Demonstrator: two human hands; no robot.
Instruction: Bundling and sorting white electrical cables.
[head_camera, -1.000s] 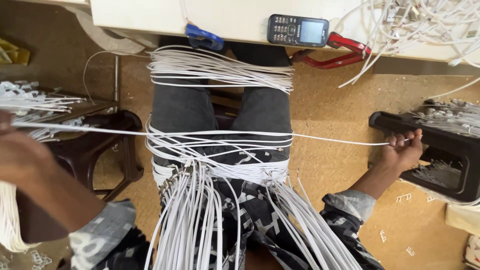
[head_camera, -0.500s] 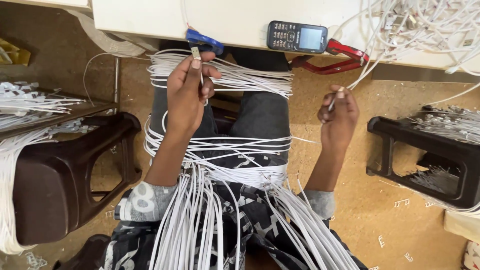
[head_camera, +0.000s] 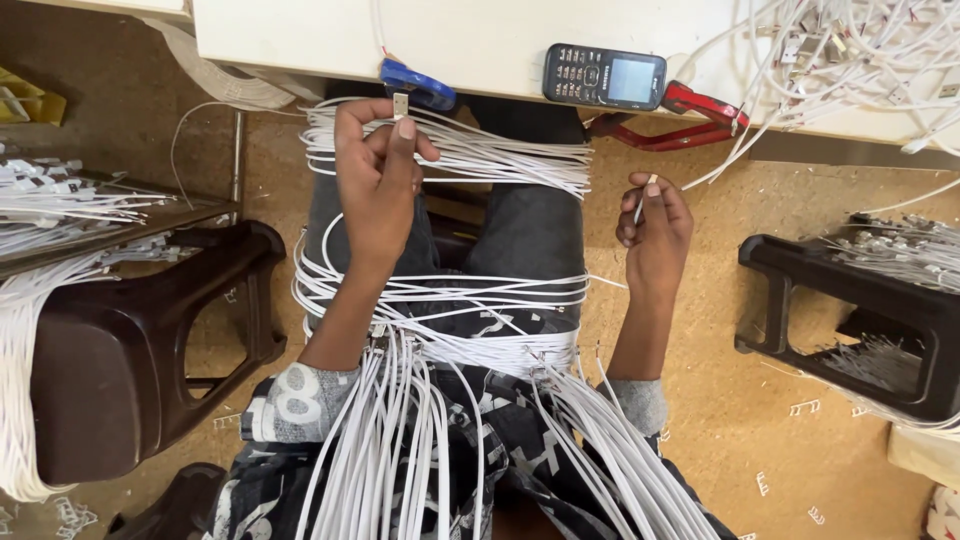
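Head view: left hand (head_camera: 380, 185) pinches a cable connector (head_camera: 400, 104) at 11 o'clock; right hand (head_camera: 655, 235) pinches the white cable (head_camera: 637, 208) end at 2 o'clock, over the lap bundle (head_camera: 450, 155). Keeping both pinches firm should prevent tangling.

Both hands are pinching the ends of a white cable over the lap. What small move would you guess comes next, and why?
Probably laying it across the lap: the left hand pinches the cable's metal plug above the cable bundle on the knees, the right hand pinches the other end, and many cables already lie draped there the same way.
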